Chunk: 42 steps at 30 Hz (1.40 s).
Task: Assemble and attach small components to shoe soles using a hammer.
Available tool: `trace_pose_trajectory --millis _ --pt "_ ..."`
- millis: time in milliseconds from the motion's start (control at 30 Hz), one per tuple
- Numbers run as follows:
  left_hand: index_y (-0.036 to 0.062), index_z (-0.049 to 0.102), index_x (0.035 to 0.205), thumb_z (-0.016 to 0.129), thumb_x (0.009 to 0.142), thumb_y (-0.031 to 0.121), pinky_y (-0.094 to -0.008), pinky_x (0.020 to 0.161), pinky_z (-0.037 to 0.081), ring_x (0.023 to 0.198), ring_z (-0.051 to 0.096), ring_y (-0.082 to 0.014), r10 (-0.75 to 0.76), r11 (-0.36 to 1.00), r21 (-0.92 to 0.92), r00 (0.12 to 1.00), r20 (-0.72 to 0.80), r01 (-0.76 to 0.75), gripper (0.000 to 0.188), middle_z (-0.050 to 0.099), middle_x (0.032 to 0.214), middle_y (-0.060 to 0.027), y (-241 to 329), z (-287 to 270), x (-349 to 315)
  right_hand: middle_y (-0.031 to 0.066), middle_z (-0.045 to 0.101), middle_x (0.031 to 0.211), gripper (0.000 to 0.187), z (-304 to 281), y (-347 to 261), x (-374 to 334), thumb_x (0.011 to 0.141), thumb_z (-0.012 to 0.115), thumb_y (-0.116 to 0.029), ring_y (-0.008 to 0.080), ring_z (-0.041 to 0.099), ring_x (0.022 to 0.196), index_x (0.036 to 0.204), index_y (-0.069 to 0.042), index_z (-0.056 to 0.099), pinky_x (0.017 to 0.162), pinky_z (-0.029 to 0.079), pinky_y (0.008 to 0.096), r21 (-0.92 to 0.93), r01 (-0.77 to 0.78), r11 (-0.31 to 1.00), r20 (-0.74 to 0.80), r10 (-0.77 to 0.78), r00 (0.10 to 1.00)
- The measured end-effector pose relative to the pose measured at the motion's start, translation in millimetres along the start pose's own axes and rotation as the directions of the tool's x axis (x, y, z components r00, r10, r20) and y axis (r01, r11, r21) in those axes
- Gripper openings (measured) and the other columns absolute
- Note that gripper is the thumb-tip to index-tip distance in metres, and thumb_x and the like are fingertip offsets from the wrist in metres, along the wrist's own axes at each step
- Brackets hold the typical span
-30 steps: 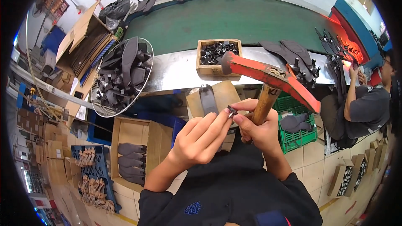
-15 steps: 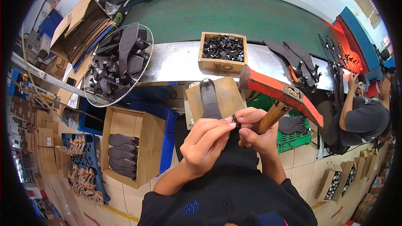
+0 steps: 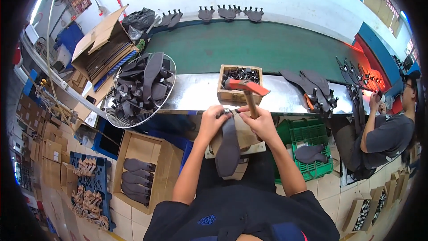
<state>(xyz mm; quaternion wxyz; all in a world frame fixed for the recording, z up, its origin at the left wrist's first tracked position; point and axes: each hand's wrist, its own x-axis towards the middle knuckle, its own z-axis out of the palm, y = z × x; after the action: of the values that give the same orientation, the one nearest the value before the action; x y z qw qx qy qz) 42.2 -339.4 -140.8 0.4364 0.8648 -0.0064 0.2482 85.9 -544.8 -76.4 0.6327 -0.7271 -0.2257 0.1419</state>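
A dark shoe sole [image 3: 229, 147] hangs toward my lap, its heel end up between the fingers of my left hand [image 3: 211, 124], which is closed on it. My right hand [image 3: 261, 125] grips the wooden handle of a hammer [image 3: 252, 86] with a worn red head, raised in front of the bench. The right fingertips are pinched close to the sole's heel end; a small dark piece seems to be between them, too small to make out. Under both hands is a tan work block [image 3: 248, 135], partly covered by the sole.
Beyond the hammer, a wooden box [image 3: 228, 96] holds small black pieces on the metal bench [image 3: 194, 93]. A wire basket [image 3: 174, 82] of dark parts stands left. Behind runs a green conveyor belt [image 3: 223, 47]. A co-worker [image 3: 388, 136] sits right, past a green crate [image 3: 318, 169].
My left hand has taken up the sole that lay on the block and turned it heel-end away. Both hands moved farther from my body, the hammer with them. My view has tilted up.
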Motion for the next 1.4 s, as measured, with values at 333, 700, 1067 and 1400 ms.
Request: trace_pose_trajectory --millis 333,700,1067,1400 --pt "0.0000 0.069 0.082 0.081 0.070 0.013 -0.0400 0.082 0.051 0.091 0.068 -0.0304 0.105 0.990 0.107 0.980 -0.167 -0.088 0.022 0.071 0.091 -0.0130 10 15 -28 0.0162 0.067 0.083 0.019 13 25 20 0.087 0.068 -0.010 0.0274 0.066 0.073 0.102 0.003 0.067 0.070 0.051 0.0354 -0.197 0.338 0.920 0.155 -0.311 0.938" --pt "0.0100 0.075 0.096 0.080 0.074 0.023 -0.0384 0.098 0.035 0.104 0.064 -0.0227 -0.018 0.992 0.123 0.999 -0.049 0.024 0.026 0.071 0.100 -0.0074 20 8 -37 0.0160 0.067 0.097 0.022 2 8 11 0.080 0.071 -0.002 0.0342 0.066 0.086 0.101 0.001 0.066 0.074 0.052 0.0370 -0.319 0.496 0.807 0.295 -0.413 0.862" --pt "0.0019 0.071 0.102 0.080 0.076 0.013 -0.0363 0.073 0.052 0.078 0.067 -0.0287 -0.152 0.976 -0.148 0.987 0.056 0.159 0.030 0.070 0.086 -0.0158 28 -6 -29 0.0157 0.067 0.097 0.021 7 4 12 0.079 0.070 0.001 0.0361 0.064 0.085 0.099 0.002 0.064 0.076 0.051 0.0375 -0.300 0.417 0.858 0.284 -0.337 0.898" --pt "0.0009 0.074 0.099 0.080 0.076 0.012 -0.0308 0.072 0.054 0.079 0.071 -0.0205 -0.307 0.933 -0.172 0.949 0.069 0.315 0.026 0.073 0.090 -0.0158 38 -6 -30 0.0117 0.059 0.083 0.014 9 0 8 0.085 0.069 -0.001 0.0267 0.054 0.065 0.098 -0.001 0.065 0.061 0.047 0.0333 -0.365 0.424 0.829 0.236 -0.358 0.903"
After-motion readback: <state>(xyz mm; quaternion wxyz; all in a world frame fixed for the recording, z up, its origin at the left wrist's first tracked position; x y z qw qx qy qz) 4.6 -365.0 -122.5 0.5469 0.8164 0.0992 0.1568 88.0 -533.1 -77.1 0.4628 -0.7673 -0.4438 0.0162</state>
